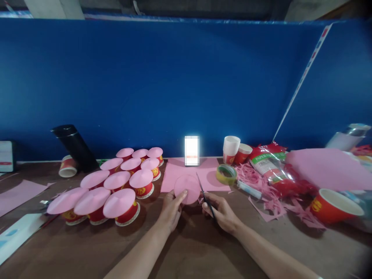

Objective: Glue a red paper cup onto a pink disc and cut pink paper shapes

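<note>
My left hand (171,209) pinches a round pink paper disc (187,188) and holds it upright above the brown table. My right hand (222,212) is closed on a pair of dark scissors (205,195), whose blades point up along the disc's right edge. Behind the disc lies a flat pink paper sheet (209,174). To the left stand several upturned red paper cups topped with pink paper cones (119,203).
A roll of tape (226,174), stacked paper cups (231,149), a red plastic packet (269,164) and pink paper scraps (270,193) lie to the right, with a red cup (334,205) on its side. A black flask (76,147) leans left. A lit phone (192,150) stands against the blue wall.
</note>
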{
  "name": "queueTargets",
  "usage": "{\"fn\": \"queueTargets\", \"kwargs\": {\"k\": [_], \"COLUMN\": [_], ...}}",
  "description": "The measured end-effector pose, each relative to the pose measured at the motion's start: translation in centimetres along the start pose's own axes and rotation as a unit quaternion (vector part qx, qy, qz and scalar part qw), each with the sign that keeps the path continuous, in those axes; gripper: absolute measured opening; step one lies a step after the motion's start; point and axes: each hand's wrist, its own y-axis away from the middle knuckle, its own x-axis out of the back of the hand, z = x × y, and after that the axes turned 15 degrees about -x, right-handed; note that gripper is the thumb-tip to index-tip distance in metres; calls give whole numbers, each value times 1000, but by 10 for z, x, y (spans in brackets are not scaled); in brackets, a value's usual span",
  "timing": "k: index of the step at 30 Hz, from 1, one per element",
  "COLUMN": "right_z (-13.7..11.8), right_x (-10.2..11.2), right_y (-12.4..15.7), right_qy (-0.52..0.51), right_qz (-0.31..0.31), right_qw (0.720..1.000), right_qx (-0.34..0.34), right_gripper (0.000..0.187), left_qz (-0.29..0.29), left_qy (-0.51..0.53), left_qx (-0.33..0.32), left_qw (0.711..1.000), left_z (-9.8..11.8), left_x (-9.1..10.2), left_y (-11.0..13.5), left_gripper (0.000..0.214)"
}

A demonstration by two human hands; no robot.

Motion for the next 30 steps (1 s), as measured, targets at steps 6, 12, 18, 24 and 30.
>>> {"fn": "queueTargets", "kwargs": {"k": [6,12,18,24,30], "right_z": [2,3,4,6,5], "right_x": [0,1,2,1,1], "right_y": [0,-1,-2,-2,-2], "right_qy": [-4,-7,-2,-4,2], "right_qz": [5,-1,1,5,0], "right_qw": [1000,1000,1000,1000,1000], "right_qx": [-12,-6,-3,-14,-16], "right_gripper": [30,28,25,26,27], "left_qz": [-8,-13,-16,-14,-12], "left_qy": [2,-1,-4,-13,-14], "left_qx": [-1,4,4,4,3], "left_qw": [1000,1000,1000,1000,1000], "left_z": [0,2,1,0,-1], "left_x": [-1,-1,0,0,0], "left_y": [0,1,0,-1,-1], "left_gripper": [35,37,33,35,34]}}
